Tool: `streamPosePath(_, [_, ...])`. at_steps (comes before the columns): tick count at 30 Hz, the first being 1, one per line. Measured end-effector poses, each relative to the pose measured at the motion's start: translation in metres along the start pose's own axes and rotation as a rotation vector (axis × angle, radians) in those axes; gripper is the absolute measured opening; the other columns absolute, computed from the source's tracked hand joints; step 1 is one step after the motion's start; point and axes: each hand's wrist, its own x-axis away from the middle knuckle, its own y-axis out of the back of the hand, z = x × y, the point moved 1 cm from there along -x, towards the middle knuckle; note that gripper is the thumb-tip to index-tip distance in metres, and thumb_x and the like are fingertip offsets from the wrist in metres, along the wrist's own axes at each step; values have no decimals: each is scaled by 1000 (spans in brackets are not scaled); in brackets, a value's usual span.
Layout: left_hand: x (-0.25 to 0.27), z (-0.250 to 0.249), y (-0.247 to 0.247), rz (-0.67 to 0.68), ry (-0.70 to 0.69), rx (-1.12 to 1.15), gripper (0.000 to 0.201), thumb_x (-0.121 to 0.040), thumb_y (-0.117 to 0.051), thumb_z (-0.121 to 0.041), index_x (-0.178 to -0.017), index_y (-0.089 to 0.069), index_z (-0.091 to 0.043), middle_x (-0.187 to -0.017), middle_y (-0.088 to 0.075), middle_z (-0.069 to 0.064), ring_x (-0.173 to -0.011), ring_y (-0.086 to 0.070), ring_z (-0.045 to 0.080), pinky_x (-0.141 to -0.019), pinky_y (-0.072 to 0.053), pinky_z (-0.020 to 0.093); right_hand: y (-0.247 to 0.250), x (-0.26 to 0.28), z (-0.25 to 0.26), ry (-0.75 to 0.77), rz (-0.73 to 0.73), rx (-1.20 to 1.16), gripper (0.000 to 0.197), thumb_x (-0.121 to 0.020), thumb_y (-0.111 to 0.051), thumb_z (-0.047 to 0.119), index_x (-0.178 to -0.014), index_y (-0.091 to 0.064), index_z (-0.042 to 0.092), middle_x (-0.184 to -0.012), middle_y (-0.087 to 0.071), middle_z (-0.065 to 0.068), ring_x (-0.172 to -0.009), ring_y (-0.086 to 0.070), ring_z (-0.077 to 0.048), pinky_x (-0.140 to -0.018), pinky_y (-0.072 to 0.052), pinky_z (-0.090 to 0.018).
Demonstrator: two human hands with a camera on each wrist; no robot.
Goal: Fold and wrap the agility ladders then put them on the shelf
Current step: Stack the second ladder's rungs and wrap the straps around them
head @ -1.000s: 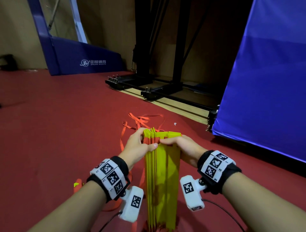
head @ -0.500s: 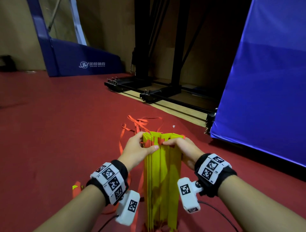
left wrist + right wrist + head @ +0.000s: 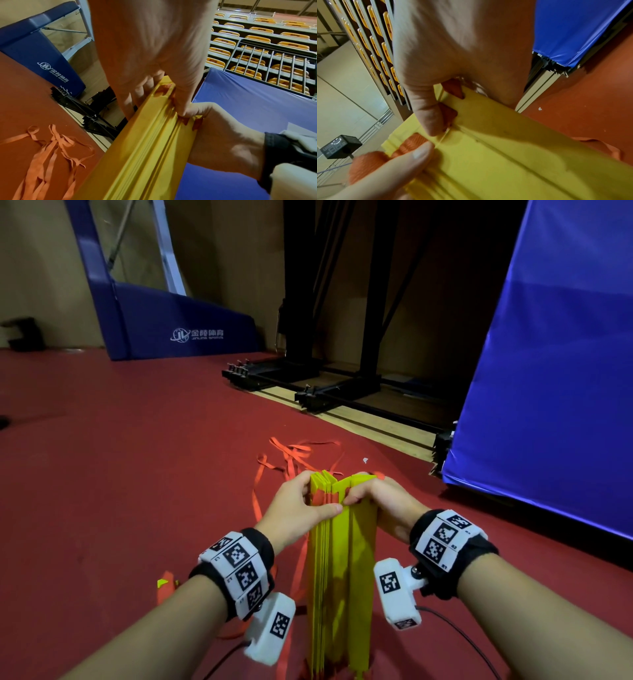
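A stack of yellow agility-ladder rungs (image 3: 339,570) stands on end on the red floor in front of me, shown close up as the rungs (image 3: 147,148) and the rungs (image 3: 505,162) in the wrist views. My left hand (image 3: 298,508) grips the top of the stack from the left, thumb across the rung edges. From the right, my right hand (image 3: 376,501) clasps the same top end, its thumb pressing on the edges. Orange straps (image 3: 294,453) trail loose on the floor beyond the stack; more straps (image 3: 46,155) lie in loops.
A big blue padded mat (image 3: 548,371) stands close on the right. Black metal frame bases (image 3: 308,381) sit on the floor ahead. A blue padded base (image 3: 181,330) is at the far left. Rows of yellow seats (image 3: 257,40) rise behind a railing.
Both hands have tightened around the top of the rung stack, squeezing the rungs closer together. The stack stays upright in the same spot.
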Motion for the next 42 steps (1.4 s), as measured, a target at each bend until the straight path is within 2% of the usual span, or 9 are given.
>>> streamPosePath(4, [1, -2, 1, -38, -1, -51, 27, -80, -79, 0, -100, -67, -14, -91, -74, 1, -79, -67, 8, -79, -55, 31, 5, 3, 4, 34, 48, 108, 27, -71, -80, -2, -98, -76, -2, -97, -76, -20, -87, -74, -33, -82, -60, -40])
streamPosePath(7, [1, -2, 3, -132, 10, -68, 25, -81, -73, 0, -100, -66, -14, -83, -70, 5, -72, -60, 12, -75, -54, 42, 3, 1, 3, 89, -88, 302, 32, -67, -95, 24, -73, -66, 10, -67, -70, 0, -63, -66, -15, -62, -50, -26])
streamPosePath(11, [4, -2, 3, -143, -4, -97, 18, -84, -76, -11, -95, -66, -21, -81, -70, 1, -71, -60, 14, -73, -52, 45, 1, -1, 0, 161, -215, 479, 50, -63, -93, 45, -68, -50, 20, -63, -56, 1, -65, -58, -19, -66, -54, -42])
streamPosePath(14, [9, -6, 3, -90, -28, -137, 22, -87, -81, -23, -102, -66, -28, -91, -72, -8, -82, -64, 3, -76, -49, 25, -1, 1, 2, 181, -187, 528, 46, -64, -91, 44, -67, -52, 20, -64, -57, 2, -66, -58, -19, -69, -55, -43])
streamPosePath(22, [7, -7, -1, -144, 17, -145, 32, -65, -71, -25, -96, -63, -26, -78, -70, -4, -70, -64, 21, -72, -55, 41, -8, 5, 5, 267, -253, 562, 23, -76, -76, 27, -98, -71, 20, -84, -65, 11, -89, -62, -16, -74, -44, -28])
streamPosePath(28, [3, -5, 5, -231, 79, -66, 27, -75, -73, -2, -86, -60, -23, -67, -59, -6, -55, -50, 12, -57, -46, 32, -1, 2, 8, 173, -232, 321, 13, -73, -68, 4, -67, -70, 17, -52, -57, 10, -46, -44, -8, -46, -32, -21])
streamPosePath(32, [0, -1, 8, -270, 101, -9, 32, -79, -67, 9, -91, -63, -21, -69, -59, -2, -57, -49, 14, -55, -41, 28, 3, 3, 9, 182, -159, 173, 25, -70, -59, -10, -57, -61, 12, -52, -50, 4, -51, -41, -14, -42, -31, -19])
streamPosePath(37, [-1, -1, 2, -243, 114, 29, 38, -77, -64, 12, -95, -65, -22, -74, -62, -1, -63, -53, 15, -59, -44, 27, -4, 4, 8, 177, 175, 192, 30, -77, -78, -2, -102, -78, 16, -93, -78, -8, -84, -73, -18, -78, -59, -28])
streamPosePath(42, [-2, 0, 3, -169, 141, 29, 55, -69, -70, 14, -109, -62, -23, -82, -63, 0, -74, -57, 16, -66, -48, 30, -8, 3, 6, 153, 167, 149, 20, -77, -74, -2, -92, -79, 10, -92, -75, -15, -86, -69, -30, -82, -54, -42])
